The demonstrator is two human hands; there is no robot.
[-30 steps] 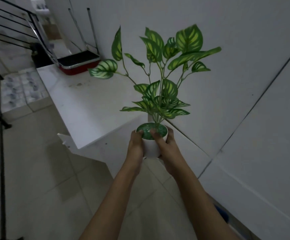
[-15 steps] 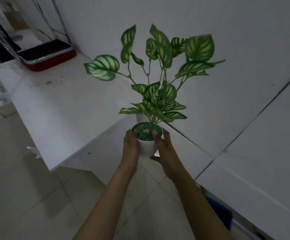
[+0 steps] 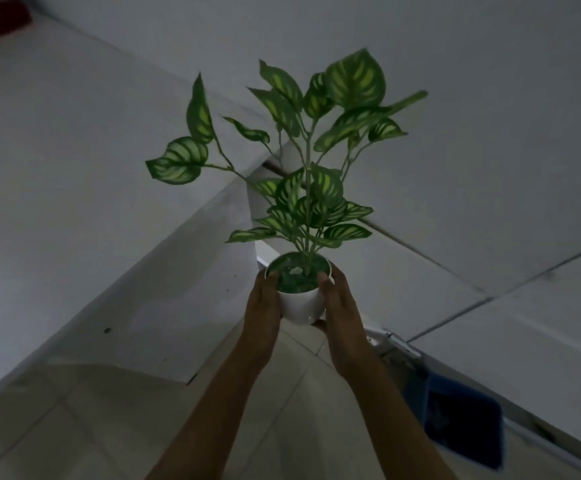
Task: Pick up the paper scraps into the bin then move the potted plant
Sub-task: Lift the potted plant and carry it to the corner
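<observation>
Both hands are on the pot: the left hand [image 3: 263,306] presses the left side of the white pot [image 3: 301,304], fingers wrapped around it with the fingertips up at the rim, and the right hand [image 3: 339,306] clamps the right side the same way, thumb tip resting on the rim. So that's 2 hands closed on 1 pot, held up in the air in front of the person, clear of any surface. The potted plant [image 3: 299,161] stands roughly upright in the grip, striped green leaves fanning out above the dark green filling in the pot. Behind it and to the left runs a white table [image 3: 74,168], its edge slanting down toward the lower left. White wall panels [image 3: 490,168] fill the right side. Below the forearms is pale tiled floor [image 3: 74,427], and a blue bin [image 3: 462,420] sits low on the right, against the wall. The scene is dim.
</observation>
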